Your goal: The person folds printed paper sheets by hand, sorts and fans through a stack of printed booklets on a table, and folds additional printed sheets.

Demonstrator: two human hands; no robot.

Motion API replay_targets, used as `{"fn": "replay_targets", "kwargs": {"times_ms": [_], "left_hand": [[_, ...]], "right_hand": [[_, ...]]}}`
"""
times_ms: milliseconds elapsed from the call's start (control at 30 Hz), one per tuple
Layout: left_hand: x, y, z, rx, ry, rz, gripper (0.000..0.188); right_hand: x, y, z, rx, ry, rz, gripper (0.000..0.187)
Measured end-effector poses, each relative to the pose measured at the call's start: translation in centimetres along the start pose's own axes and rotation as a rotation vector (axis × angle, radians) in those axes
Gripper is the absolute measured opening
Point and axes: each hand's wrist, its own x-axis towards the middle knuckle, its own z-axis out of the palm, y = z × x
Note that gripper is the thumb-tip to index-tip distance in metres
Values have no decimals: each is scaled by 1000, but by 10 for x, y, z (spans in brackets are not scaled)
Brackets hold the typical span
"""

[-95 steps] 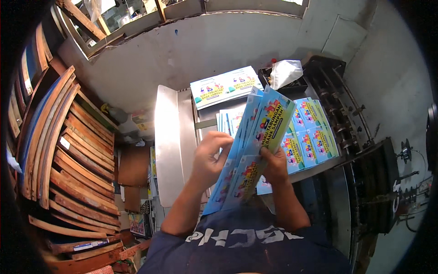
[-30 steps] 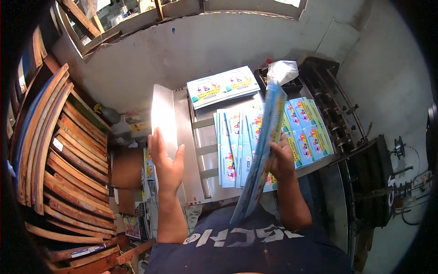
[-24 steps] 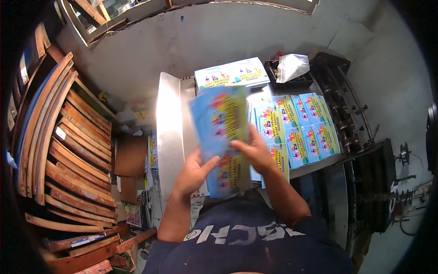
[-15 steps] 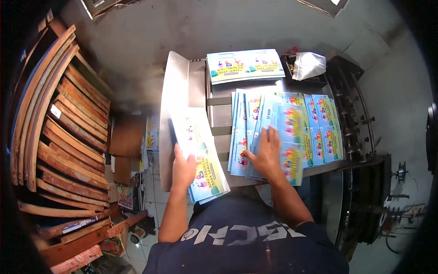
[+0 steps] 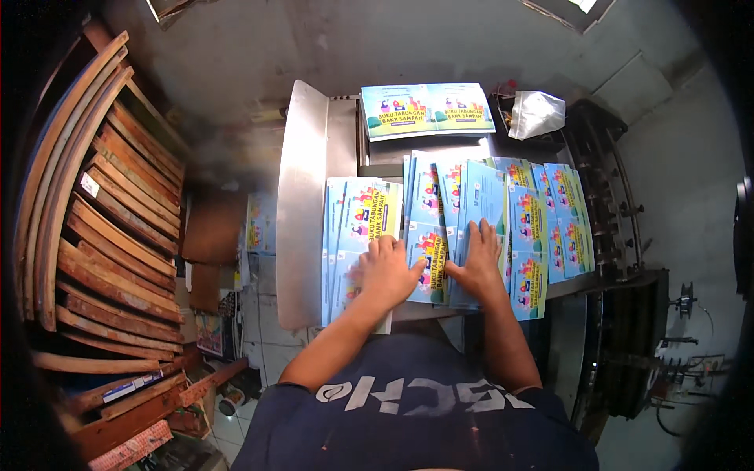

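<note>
Over the left batch of printed booklet covers [image 5: 349, 228], my left hand [image 5: 385, 275] lies with its fingers stretched out and its thumb pointing right. My right hand [image 5: 481, 267] rests open on the overlapping middle covers [image 5: 487, 192], thumb out to the left. These sheets are light blue with yellow and green, with small cartoon figures; they fan over one another in uneven layers. Another fanned group of covers [image 5: 569, 208] lies to the right. A squared stack of wide covers [image 5: 428, 114] sits at the back.
A metal side panel [image 5: 302, 188] borders the worktable on its left. A white bag [image 5: 534, 114] sits in a dark tray at the back right. Dark machine bars [image 5: 613, 196] stand at the right. Curved wooden slats [image 5: 118, 212] fill a rack at far left.
The covers that my left hand held tilted at the left now lie on the table. That hand has let go and moved right onto them. My right hand has shifted slightly right.
</note>
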Motion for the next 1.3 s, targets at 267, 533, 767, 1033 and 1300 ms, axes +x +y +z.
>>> {"fn": "replay_targets", "kwargs": {"times_ms": [267, 533, 767, 1033, 1300], "left_hand": [[7, 5, 22, -456, 65, 282, 57], [35, 8, 28, -811, 48, 125, 40], [59, 36, 33, -1347, 74, -290, 38], [57, 27, 18, -1362, 122, -223, 35], [-37, 43, -95, -524, 415, 145, 31]], "right_hand": [[12, -5, -4, 138, -60, 140, 117], [20, 9, -2, 221, -82, 115, 113], [19, 20, 2, 336, -50, 76, 105], [19, 23, -5, 392, -50, 70, 97], [-5, -25, -77, 392, 477, -505, 52]]}}
